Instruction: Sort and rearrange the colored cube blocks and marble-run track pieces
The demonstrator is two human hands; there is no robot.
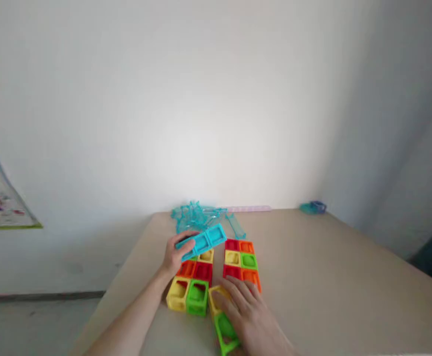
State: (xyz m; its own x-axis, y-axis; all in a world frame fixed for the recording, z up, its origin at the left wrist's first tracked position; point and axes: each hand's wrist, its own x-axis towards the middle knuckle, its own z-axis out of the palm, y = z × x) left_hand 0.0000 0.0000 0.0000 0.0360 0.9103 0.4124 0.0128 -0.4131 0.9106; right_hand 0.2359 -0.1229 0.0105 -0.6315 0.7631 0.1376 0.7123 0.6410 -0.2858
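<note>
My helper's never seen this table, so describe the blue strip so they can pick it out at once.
Start at the beige table against the white wall. Near its left side, the left hand holds the blue strip, partly hiding the multicoloured blocks. It is opaque blue, unlike the see-through turquoise pieces behind it.

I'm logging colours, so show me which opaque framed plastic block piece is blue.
The bright-blue opaque plastic strip with square-framed recesses, gripped in the left hand; the other opaque framed blocks are yellow, green, red or orange.
</note>
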